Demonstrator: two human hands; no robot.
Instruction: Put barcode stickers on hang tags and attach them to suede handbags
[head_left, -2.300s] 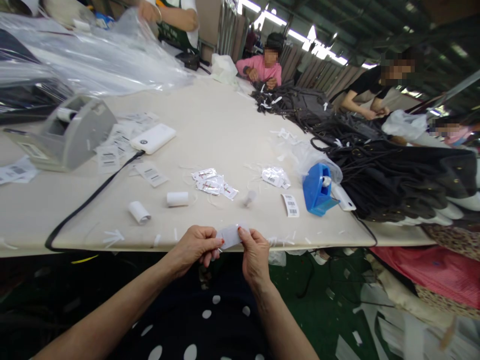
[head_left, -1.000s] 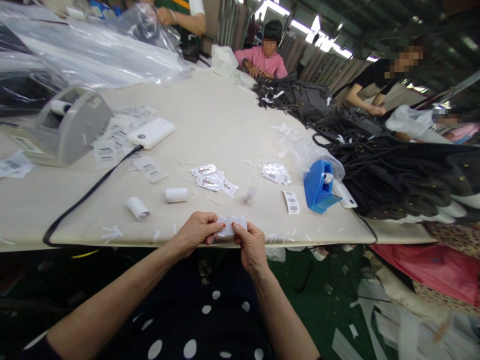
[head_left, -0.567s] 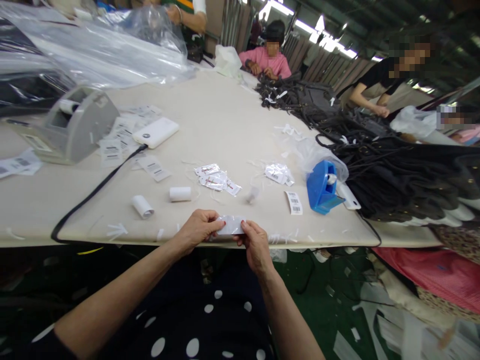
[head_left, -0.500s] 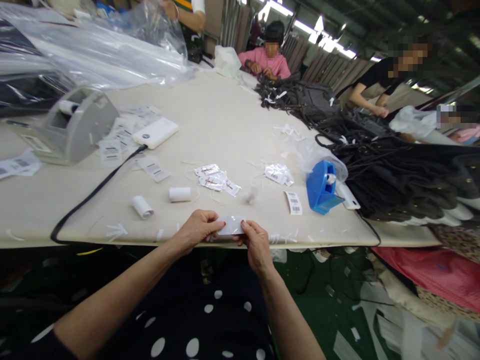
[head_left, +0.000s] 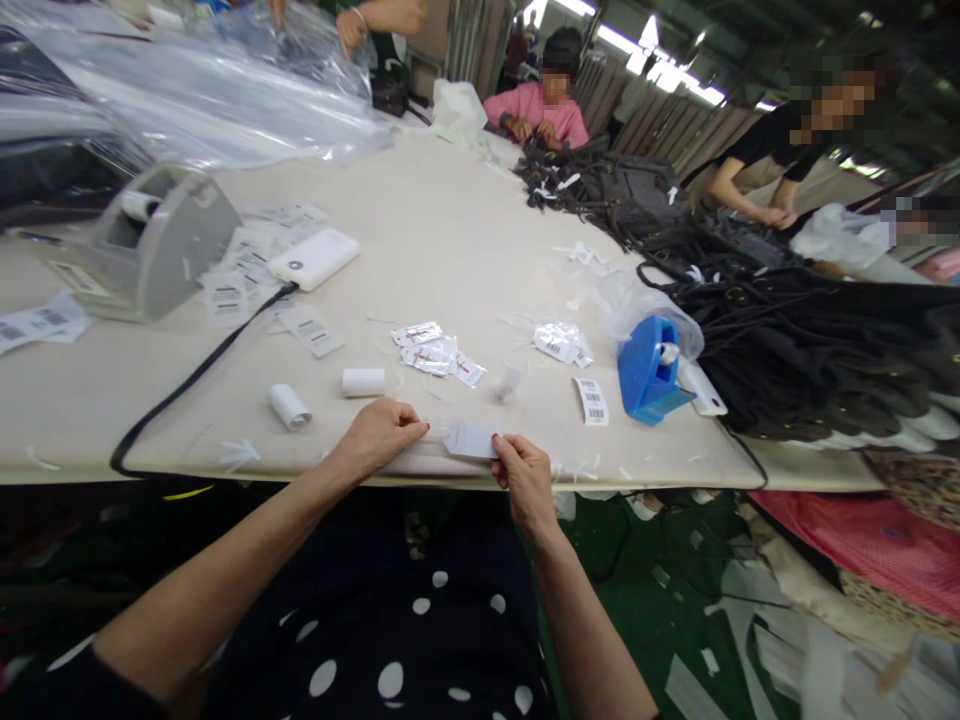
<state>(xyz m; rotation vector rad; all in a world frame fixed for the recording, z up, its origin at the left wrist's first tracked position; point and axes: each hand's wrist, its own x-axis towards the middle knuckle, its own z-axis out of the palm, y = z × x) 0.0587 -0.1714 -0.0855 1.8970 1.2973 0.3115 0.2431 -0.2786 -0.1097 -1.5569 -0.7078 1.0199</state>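
A white hang tag (head_left: pixel 471 440) is held over the table's front edge, pinched at its right end between the thumb and fingers of my right hand (head_left: pixel 527 480). To its left, my left hand (head_left: pixel 375 436) is closed in a pinch on what looks like the tag's thin pale string, which is barely visible. Beyond my hands lie a pile of shiny tags (head_left: pixel 431 352) with strings and a second pile of tags (head_left: pixel 561 343). Two white label rolls, one standing tilted (head_left: pixel 289 408) and one on its side (head_left: pixel 364 382), are near my left hand.
A blue tape dispenser (head_left: pixel 651 372) and a barcode label strip (head_left: pixel 591 401) are at right, beside heaped black bags (head_left: pixel 810 340). At left are a grey dispenser (head_left: pixel 161 240), a white power bank (head_left: pixel 315 257) with a black cable, and plastic sheets (head_left: pixel 217 100). Other people work across the table.
My left hand has moved left off the tag, opening a gap between my hands. My right hand keeps the tag, which now shows more of its face.
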